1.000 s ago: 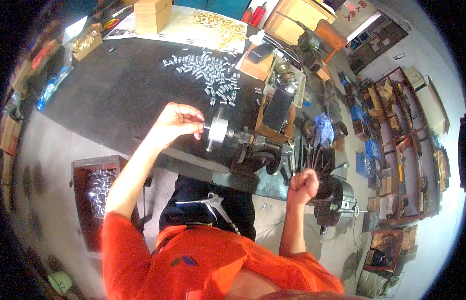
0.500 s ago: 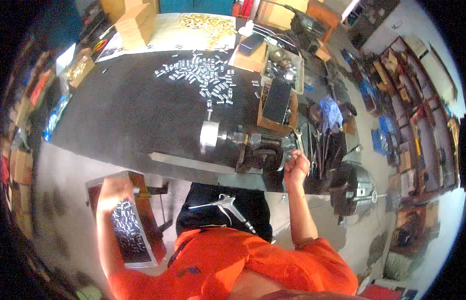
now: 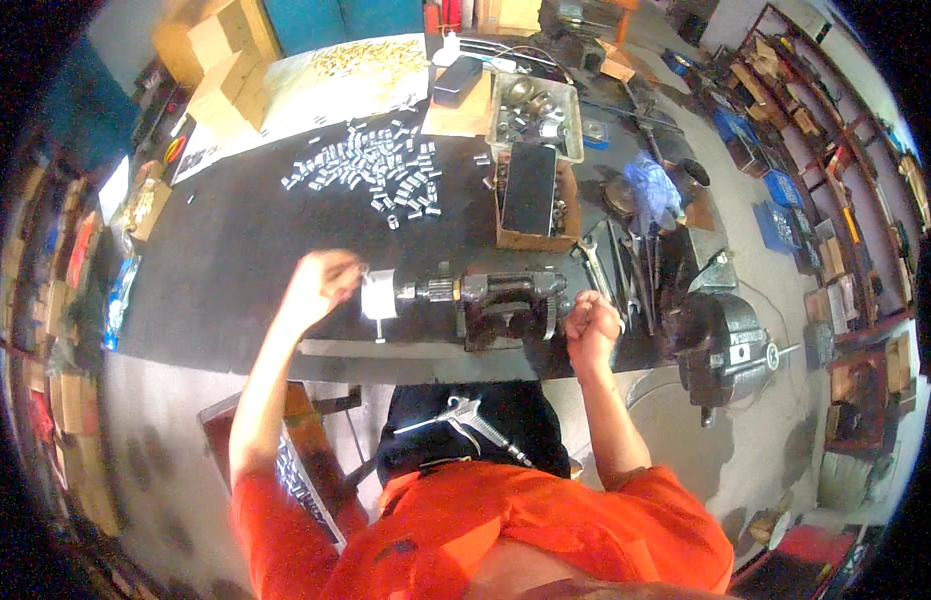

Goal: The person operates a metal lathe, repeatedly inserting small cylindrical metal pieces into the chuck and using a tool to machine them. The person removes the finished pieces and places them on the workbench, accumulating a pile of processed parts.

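My left hand (image 3: 324, 286), a little blurred, has its fingers curled together beside the silver round chuck (image 3: 379, 294) of a dark bench fixture (image 3: 506, 300). Whatever those fingers hold is too small or smeared to make out. A thin pin sticks down from the chuck. At the fixture's other end my right hand (image 3: 593, 332) is closed in a loose fist; what it grips is hidden. Beyond the fixture, many small silver metal sleeves (image 3: 361, 165) lie scattered on the dark bench top (image 3: 226, 260).
An air blow gun (image 3: 466, 418) lies across my lap. Below my left arm stands an open box (image 3: 222, 412) of silver pieces. Spanners (image 3: 594, 268), a vise (image 3: 726, 350), a cardboard box with a black case (image 3: 531, 190) and a tray of metal parts (image 3: 576, 150) occupy the right side.
My left hand has moved up from the box of pieces to the chuck. The chuck's pin now points down instead of up. My right hand stays at the fixture's right end.
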The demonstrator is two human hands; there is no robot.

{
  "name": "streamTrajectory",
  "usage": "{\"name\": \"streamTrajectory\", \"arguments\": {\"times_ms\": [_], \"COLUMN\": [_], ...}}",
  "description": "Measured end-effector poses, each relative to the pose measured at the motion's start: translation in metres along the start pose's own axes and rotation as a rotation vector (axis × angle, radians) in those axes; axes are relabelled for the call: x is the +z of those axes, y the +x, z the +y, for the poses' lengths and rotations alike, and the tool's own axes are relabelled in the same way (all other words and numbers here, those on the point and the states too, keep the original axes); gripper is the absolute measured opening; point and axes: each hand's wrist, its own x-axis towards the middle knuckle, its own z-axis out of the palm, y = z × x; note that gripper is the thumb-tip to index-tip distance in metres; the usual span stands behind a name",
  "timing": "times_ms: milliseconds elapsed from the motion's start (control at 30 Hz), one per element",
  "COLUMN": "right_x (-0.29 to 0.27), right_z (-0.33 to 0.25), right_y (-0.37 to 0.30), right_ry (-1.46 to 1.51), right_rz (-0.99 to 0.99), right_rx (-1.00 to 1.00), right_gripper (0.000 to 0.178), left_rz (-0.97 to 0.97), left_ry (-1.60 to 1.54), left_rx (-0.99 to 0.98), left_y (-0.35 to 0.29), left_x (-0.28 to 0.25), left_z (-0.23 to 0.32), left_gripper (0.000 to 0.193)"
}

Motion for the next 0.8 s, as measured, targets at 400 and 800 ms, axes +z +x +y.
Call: {"name": "streamTrajectory", "arguments": {"times_ms": [400, 800], "right_x": [-0.002, -0.005], "right_z": [-0.004, 0.001], "right_y": [-0.003, -0.002], "right_ry": [0.037, 0.116], "right_rz": [0.042, 0.038], "right_rx": [0.035, 0.097], "right_gripper": [0.025, 0.025], "left_rz": [-0.065, -0.039], "left_ry": [0.156, 0.201], "left_rx": [-0.159, -0.183], "left_y": [0.199, 0.221], "left_x": [0.152, 0.159], "left_z": [-0.012, -0.033], "left_gripper": [0.027, 0.027]}}
